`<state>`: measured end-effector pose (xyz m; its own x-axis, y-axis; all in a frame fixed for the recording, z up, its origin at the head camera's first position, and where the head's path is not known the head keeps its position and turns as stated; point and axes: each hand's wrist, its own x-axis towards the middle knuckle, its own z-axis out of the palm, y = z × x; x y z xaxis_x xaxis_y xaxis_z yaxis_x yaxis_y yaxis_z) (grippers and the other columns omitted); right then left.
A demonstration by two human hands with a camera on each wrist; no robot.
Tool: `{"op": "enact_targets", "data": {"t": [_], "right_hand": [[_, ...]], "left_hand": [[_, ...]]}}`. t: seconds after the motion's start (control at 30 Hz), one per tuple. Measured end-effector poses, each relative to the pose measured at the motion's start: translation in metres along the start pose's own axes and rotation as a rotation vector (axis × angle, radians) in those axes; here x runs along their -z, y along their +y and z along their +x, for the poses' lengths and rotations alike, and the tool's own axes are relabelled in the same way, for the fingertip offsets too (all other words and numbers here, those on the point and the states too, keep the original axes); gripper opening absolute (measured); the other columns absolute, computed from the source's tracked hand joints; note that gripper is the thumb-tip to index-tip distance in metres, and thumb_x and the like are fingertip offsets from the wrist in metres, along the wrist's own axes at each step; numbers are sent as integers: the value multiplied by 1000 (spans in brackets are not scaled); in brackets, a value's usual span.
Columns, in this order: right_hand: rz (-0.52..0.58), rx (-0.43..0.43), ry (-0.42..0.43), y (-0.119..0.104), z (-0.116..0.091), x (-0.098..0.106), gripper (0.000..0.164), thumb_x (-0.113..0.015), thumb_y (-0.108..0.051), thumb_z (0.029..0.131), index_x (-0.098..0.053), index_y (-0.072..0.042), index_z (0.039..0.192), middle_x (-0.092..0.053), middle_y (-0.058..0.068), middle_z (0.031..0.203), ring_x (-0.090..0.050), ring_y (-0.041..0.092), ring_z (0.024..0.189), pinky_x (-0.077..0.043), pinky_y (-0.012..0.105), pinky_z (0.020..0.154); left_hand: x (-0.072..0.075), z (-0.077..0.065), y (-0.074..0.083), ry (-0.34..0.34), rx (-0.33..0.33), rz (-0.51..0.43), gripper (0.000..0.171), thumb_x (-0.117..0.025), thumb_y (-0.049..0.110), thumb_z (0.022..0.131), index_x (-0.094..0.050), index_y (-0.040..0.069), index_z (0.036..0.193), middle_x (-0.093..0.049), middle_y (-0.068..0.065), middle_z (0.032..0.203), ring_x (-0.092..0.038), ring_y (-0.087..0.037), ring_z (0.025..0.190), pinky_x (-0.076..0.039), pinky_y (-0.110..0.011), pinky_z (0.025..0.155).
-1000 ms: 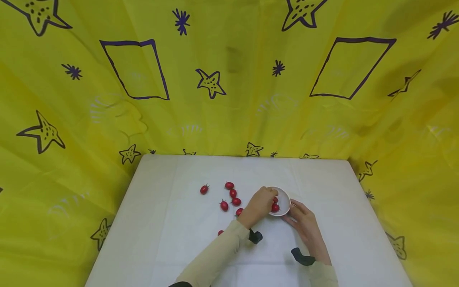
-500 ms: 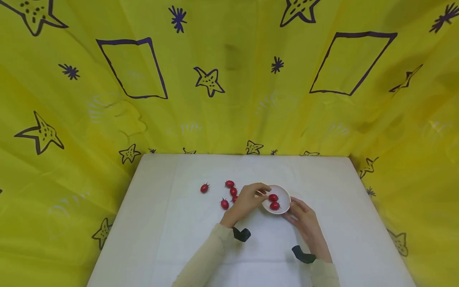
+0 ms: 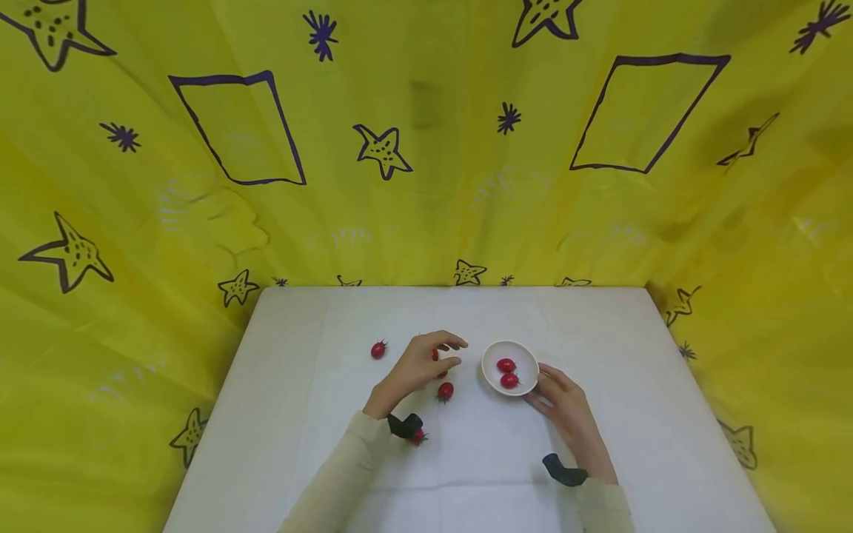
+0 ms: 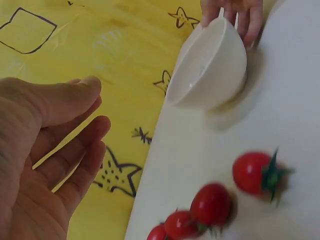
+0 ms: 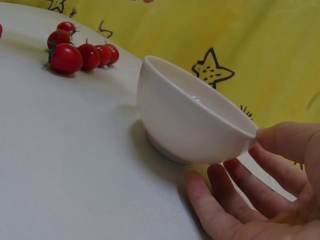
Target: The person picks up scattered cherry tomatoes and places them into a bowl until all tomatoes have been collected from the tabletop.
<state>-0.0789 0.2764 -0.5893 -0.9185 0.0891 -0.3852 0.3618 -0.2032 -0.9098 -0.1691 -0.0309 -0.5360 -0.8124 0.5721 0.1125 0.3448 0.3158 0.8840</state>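
A small white bowl [image 3: 494, 352] stands on the table with two red cherry tomatoes [image 3: 506, 366] inside. At its right side my right hand [image 3: 568, 411] holds it. In the right wrist view the thumb meets the bowl's rim and the fingers [image 5: 230, 192] curl below its side. My left hand [image 3: 415, 364] hovers left of the bowl, above several loose tomatoes [image 3: 445, 391]. Its fingers are loosely bent and hold nothing; in the left wrist view a gap shows between thumb and fingertips [image 4: 101, 126]. The left hand partly hides some of the tomatoes.
A lone tomato [image 3: 378, 349] lies farther left. Another tomato [image 3: 418, 437] is partly covered by the black piece on the left wrist. The white table [image 3: 600, 318] ends at a yellow curtain [image 3: 413, 215] with drawn stars at the back and sides.
My left hand has left the bowl empty-fingered and moved left over the loose tomatoes. Two tomatoes stay in the bowl. My right hand keeps its place at the bowl.
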Motion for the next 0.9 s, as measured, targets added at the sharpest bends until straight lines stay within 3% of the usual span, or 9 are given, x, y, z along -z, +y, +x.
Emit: {"op": "enact_targets", "data": {"t": [0.17,0.33,0.47,0.67,0.9], "right_hand": [[-15,-5,-3,-3,-1,-1,54,-59,-24,108,-42,-2,155,-59,-10,128,-66,5,111,-56,36,103],[-19,-21,4,-3,-1,-2,54,-58,-23,108,-41,-2,155,-59,-9,128,-67,5,109,-56,36,103],[-18,-28,6,-3,0,-1,54,-58,-23,108,-42,-3,155,-61,-11,125,-69,7,107,-57,35,102],[-18,-22,6,-3,0,0,55,-59,-24,108,-42,-3,155,-62,-11,125,-69,7,108,-57,34,102],[-30,-25,3,-3,0,-2,56,-58,-26,108,-41,-3,156,-59,-5,134,-67,5,109,-56,36,104]], "left_hand": [[24,-13,-7,-105,24,-15,29,-74,12,97,-71,14,126,-70,-12,129,-59,-42,122,-50,-62,108],[42,-24,-16,-188,31,-13,30,-73,5,95,-72,11,123,-71,-16,126,-62,-38,120,-47,-61,110],[51,-29,-24,-224,61,8,29,-73,6,95,-72,9,124,-72,-11,127,-63,-32,121,-47,-56,112],[57,-34,-33,-264,126,4,30,-74,4,93,-73,9,124,-73,-8,126,-61,-28,124,-46,-57,114],[53,-37,-41,-268,216,30,32,-73,-1,92,-74,10,123,-75,-5,125,-62,-27,122,-52,-52,110]]}}
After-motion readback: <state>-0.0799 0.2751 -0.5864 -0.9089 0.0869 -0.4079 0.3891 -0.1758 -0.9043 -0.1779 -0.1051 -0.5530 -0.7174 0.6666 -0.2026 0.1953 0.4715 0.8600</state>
